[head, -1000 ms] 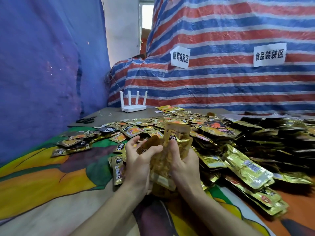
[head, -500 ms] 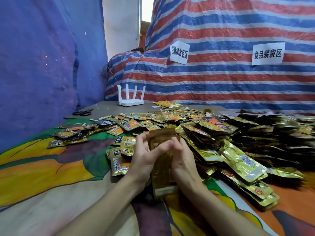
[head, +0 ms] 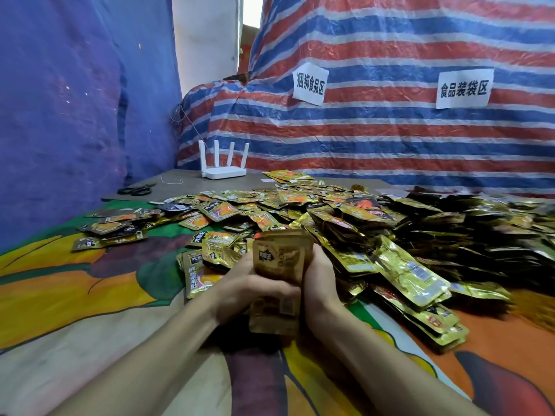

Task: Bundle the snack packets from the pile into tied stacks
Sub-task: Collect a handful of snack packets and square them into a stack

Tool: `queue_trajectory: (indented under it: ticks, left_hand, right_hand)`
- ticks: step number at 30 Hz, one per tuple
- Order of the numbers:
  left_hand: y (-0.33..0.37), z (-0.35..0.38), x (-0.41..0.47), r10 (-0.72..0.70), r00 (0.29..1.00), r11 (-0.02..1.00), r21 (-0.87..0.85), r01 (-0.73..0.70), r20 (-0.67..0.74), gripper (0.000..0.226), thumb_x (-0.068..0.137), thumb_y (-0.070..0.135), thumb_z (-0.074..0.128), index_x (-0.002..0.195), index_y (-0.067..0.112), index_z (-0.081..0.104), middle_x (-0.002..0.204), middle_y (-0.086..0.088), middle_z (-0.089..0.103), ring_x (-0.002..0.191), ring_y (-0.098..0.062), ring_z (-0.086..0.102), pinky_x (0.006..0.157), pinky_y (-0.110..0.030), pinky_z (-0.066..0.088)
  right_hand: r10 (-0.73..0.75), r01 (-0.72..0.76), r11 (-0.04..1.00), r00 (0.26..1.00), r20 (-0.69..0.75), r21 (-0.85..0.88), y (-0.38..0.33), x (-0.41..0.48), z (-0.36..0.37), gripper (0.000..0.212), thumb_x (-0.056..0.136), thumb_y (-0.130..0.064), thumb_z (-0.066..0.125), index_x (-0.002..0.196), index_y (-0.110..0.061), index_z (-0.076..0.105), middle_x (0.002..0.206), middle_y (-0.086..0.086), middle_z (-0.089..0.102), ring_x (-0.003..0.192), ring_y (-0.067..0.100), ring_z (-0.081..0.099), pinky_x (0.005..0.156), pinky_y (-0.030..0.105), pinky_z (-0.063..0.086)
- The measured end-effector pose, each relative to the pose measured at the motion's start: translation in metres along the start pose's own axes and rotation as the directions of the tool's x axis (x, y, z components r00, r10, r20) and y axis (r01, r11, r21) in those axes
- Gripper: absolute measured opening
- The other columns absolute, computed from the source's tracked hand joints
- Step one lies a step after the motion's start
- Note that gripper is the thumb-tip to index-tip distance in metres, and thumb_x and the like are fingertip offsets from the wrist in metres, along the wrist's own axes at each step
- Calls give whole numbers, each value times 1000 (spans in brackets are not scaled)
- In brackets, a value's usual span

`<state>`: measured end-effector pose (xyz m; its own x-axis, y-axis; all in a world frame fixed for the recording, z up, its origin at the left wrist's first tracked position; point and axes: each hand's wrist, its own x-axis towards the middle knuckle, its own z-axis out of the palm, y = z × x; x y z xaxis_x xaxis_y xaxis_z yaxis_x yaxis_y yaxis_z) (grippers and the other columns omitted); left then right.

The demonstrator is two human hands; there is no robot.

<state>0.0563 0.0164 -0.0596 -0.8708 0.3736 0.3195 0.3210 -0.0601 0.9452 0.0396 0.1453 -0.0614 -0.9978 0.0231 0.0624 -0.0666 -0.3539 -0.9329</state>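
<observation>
A stack of snack packets (head: 278, 259) is held upright between both hands just above the bench (head: 186, 187), at the near edge of the pile of snack packets (head: 330, 216). The stack is gripped on its left side by the left hand (head: 240, 291), whose thumb is laid across the front packet. Its right side is clasped by the right hand (head: 319, 282), the fingers of which are hidden behind the stack. The lower end of the stack is seen below the hands, close to the colourful cloth (head: 90, 283) that is spread over the near part of the bench; whether it touches the cloth cannot be told. The pile is spread across the middle and right of the bench, with gold packets nearest the hands and darker packets (head: 480, 232) heaped further to the right. A few loose packets (head: 111, 232) are scattered to the left, apart from the main pile. At the far, uncovered end of the bench a white router (head: 223, 172) with four upright antennas is placed, and black scissors (head: 135, 190) are laid near the left edge, with a short piece of white string (head: 171, 180) between them. A red, white and blue striped tarp (head: 390, 136) is hung behind the bench, and two paper signs (head: 310, 84) are fixed to it. A blue tarp (head: 75, 100) is hung on the left.
</observation>
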Motion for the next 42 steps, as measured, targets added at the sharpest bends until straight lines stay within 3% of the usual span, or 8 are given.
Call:
queue_trajectory:
  ticks: [4, 8, 10, 15, 18, 22, 26, 42]
  left_hand:
    - [3, 5, -1, 16, 997, 989, 150, -5, -72, 24, 66, 11, 72, 90, 10, 73, 78, -5, 74, 74, -18, 71, 68, -31, 59]
    - [9, 16, 0, 32, 993, 990, 139, -16, -115, 21, 68, 17, 72, 87, 14, 77, 88, -13, 76, 82, -30, 73, 76, -45, 59]
    - [17, 23, 1, 24, 991, 999, 34, -19, -132, 26, 69, 15, 74, 93, 7, 77, 97, -23, 74, 87, -38, 73, 73, -47, 62]
    - [45, 42, 10, 66, 998, 983, -169, -67, -9, 33, 80, 10, 63, 110, 0, 73, 108, -23, 73, 95, -34, 73, 73, -49, 61]
    - [49, 55, 12, 87, 996, 983, -162, -90, -22, 35, 80, 12, 62, 111, -1, 71, 108, -18, 74, 97, -30, 74, 73, -43, 60]
    - [45, 69, 12, 107, 985, 978, -161, -129, -138, 26, 77, 18, 69, 98, 3, 68, 95, -17, 72, 86, -30, 74, 72, -44, 62]
    - [46, 75, 11, 64, 984, 978, -186, -95, -169, 31, 73, 18, 76, 97, 2, 66, 92, -18, 70, 83, -28, 72, 76, -47, 62]
    - [54, 73, 1, 121, 993, 987, 102, -120, -5, 46, 71, 21, 75, 109, -3, 63, 87, -18, 74, 82, -27, 74, 70, -26, 57]
  right_hand:
    - [-39, 32, 992, 998, -54, -119, -11, -9, 2, 47, 84, -31, 52, 113, 3, 66, 115, 24, 67, 108, 39, 66, 98, 54, 54]
    - [-128, 125, 954, 992, 8, -271, -23, -19, -22, 21, 103, -20, 47, 101, -8, 65, 93, 4, 68, 90, 17, 69, 68, 31, 56]
    - [-279, 283, 874, 958, 69, -396, -38, -28, -42, 25, 104, -27, 49, 89, -12, 62, 77, -1, 64, 69, 10, 65, 55, 22, 49]
    - [-608, 447, 506, 792, 62, -738, -84, -46, -110, 44, 101, -34, 54, 70, -3, 59, 55, 13, 57, 51, 32, 53, 51, 44, 43]
    - [-679, 256, 283, 734, -5, -925, -110, -48, -160, 35, 96, -29, 62, 66, -10, 61, 58, 4, 61, 56, 26, 60, 53, 35, 44]
    - [-511, -151, -19, 851, -120, -988, -137, -48, -227, 10, 86, -17, 63, 91, -13, 70, 90, 11, 70, 84, 35, 66, 72, 41, 55]
    - [-392, -367, -271, 886, -247, -890, -146, -57, -267, 11, 82, -4, 58, 76, -10, 51, 92, 13, 57, 82, 35, 57, 63, 37, 47]
    - [-455, -458, -176, 822, -341, -871, -161, -54, -270, 7, 85, -1, 58, 86, -5, 64, 79, 15, 56, 71, 34, 54, 62, 35, 45]
